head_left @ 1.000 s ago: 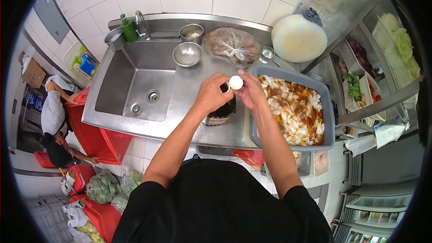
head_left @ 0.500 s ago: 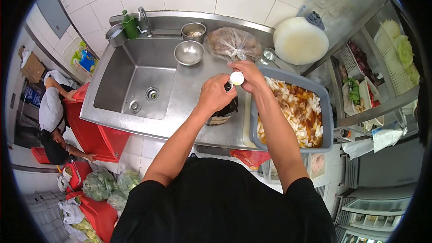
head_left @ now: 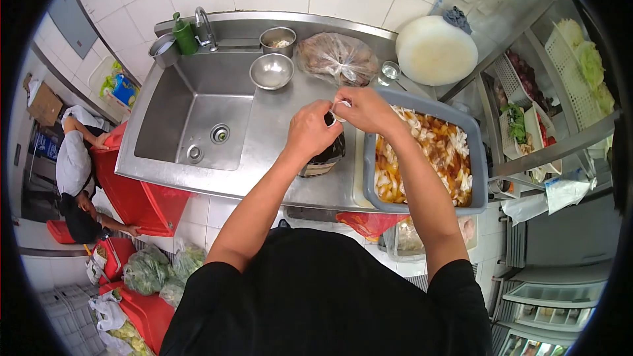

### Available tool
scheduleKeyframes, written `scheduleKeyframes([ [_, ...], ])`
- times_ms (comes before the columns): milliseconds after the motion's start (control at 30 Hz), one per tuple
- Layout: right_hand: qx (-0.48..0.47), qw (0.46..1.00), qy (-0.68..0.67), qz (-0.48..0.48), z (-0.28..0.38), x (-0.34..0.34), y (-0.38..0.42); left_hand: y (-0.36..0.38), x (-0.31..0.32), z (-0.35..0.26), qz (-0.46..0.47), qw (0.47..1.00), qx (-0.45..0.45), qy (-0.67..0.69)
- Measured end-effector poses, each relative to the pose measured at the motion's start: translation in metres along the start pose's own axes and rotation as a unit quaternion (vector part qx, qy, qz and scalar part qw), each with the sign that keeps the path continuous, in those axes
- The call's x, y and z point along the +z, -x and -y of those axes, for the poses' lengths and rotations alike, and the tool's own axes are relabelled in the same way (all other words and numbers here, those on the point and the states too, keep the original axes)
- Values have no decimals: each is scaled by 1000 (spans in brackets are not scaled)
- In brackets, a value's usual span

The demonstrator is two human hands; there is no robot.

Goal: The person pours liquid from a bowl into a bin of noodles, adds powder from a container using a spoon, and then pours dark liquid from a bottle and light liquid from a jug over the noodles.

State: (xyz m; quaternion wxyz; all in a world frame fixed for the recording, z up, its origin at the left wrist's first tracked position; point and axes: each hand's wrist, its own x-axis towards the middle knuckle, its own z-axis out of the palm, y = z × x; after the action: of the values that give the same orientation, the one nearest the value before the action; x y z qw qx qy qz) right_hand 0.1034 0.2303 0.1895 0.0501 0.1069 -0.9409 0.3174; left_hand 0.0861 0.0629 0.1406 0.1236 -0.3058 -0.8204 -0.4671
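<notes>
My left hand [head_left: 312, 129] is closed around the neck of a dark jug [head_left: 323, 163], which stands on the steel counter with a pale label low on its side. A white cap [head_left: 341, 106] sits pinched in the fingers of my right hand [head_left: 362, 107], close against the jug's mouth. Whether the cap touches the mouth is partly hidden by my fingers. Beneath my right forearm lies a grey tub [head_left: 480, 158] of pale sliced pieces in brown liquid.
To the left is a steel sink [head_left: 158, 122]. Steel bowls [head_left: 271, 71], a bagged bundle [head_left: 337, 58], a glass [head_left: 389, 72] and a round white board [head_left: 436, 51] line the back. Vegetable shelves [head_left: 527, 118] rise at right. Another person [head_left: 78, 165] bends by a red bin [head_left: 142, 191].
My right hand has brought the white cap from beside the jug's mouth in to the mouth itself. The left hand keeps its hold on the neck.
</notes>
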Motion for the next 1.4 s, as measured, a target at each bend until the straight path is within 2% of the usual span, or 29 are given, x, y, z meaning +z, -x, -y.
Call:
scheduleKeyframes([
  [67, -9, 1000, 19, -7, 2, -1, 3, -1, -2, -2, 2, 1000, -3, -10],
  [100, 77, 988, -134, 29, 4, -2, 7, -1, -2, -3, 4, 1000, -5, -3],
  [133, 161, 944, -282, 65, 7, -2, 12, -1, -2, -3, 5, 1000, -6, 4],
  [167, 161, 944, -281, 67, 6, 6, 17, 0, -1, -3, 4, 1000, -8, 4],
  [233, 225, 818, -528, -38, -2, 29, 28, -1, 0, -3, 17, 999, -18, 30],
  [267, 224, 819, -527, -37, 1, 35, 31, -2, 0, -3, 16, 999, -18, 30],
  [333, 235, 742, -618, -115, 6, 48, 36, 0, -1, -2, 20, 999, -23, 36],
  [600, 215, 704, -673, -65, -4, 49, 34, -1, -5, -3, 27, 999, -14, 38],
  [700, 230, 692, -677, -102, 1, 53, 36, -1, -5, -4, 25, 999, -13, 39],
  [800, 205, 689, -681, -138, -3, 65, 42, -1, -2, 2, 8, 999, -11, 40],
  [867, 208, 603, -746, -191, -4, 74, 53, -5, -1, 3, -9, 999, -11, 44],
  [933, 203, 605, -741, -209, -3, 75, 59, -6, -1, 1, 11, 999, -16, 28],
  [1033, 192, 610, -717, -278, -12, 48, 83, 2, 10, 16, -23, 998, 1, 50],
  [1067, 183, 618, -705, -295, -19, 28, 95, 2, 7, 4, 9, 995, -55, 79],
  [1100, 158, 592, -719, -328, -27, 6, 110, 2, 9, 11, 22, 996, -14, 85],
  [1133, 129, 628, -654, -402, -25, -27, 132, 2, 11, 12, 6, 999, -1, 41],
  [1167, 106, 658, -585, -462, -19, -56, 151, -2, 5, 2, 40, 998, -34, 31],
  [1200, 63, 664, -490, -561, -26, -81, 178, -2, 4, -4, 39, 998, -35, 40],
  [1267, 32, 665, -331, -669, -12, -138, 243, -1, 5, 4, 52, 994, -69, 72],
  [1300, 36, 642, -241, -727, 0, -160, 274, 1, 6, 13, 51, 993, -52, 95],
  [1333, 8, 649, -136, -748, 10, -179, 309, 2, 8, 22, 47, 991, -37, 118],
  [1367, 28, 601, 4, -799, 14, -193, 342, 3, 8, 23, 41, 989, -23, 142],
  [1400, 3, 578, 65, -813, 21, -202, 369, 3, 7, 22, 32, 986, -10, 164],
])
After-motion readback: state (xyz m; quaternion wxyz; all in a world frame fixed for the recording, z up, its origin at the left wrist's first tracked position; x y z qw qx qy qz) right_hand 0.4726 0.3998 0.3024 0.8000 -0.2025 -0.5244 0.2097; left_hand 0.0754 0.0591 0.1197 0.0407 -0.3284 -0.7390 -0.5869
